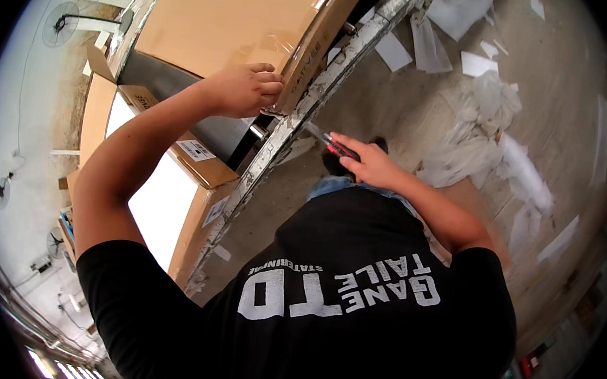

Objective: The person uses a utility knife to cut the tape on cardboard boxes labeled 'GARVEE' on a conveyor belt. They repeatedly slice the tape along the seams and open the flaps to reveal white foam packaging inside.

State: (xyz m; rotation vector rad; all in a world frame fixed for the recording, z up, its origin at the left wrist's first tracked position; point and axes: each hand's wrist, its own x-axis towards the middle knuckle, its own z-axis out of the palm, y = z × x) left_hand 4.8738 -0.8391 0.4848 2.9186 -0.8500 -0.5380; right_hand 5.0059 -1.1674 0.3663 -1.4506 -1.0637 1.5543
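A large closed cardboard box (223,25) lies on the conveyor, with clear tape near its close end. My left hand (248,90) is at the near corner of this box, fingers curled against its edge; the thumb is hidden. Past the conveyor's edge, my right hand (369,162) is wrapped round a red and black utility knife (339,147). The knife's tip points toward the conveyor rail and the box corner, apart from the box.
An open carton (210,172) with a white panel inside stands on the conveyor to the left. The worn metal rail (263,165) runs diagonally between me and the boxes. Crumpled plastic wrap (477,124) and foam sheets (477,64) litter the floor. Wall fans (62,23) are at the left.
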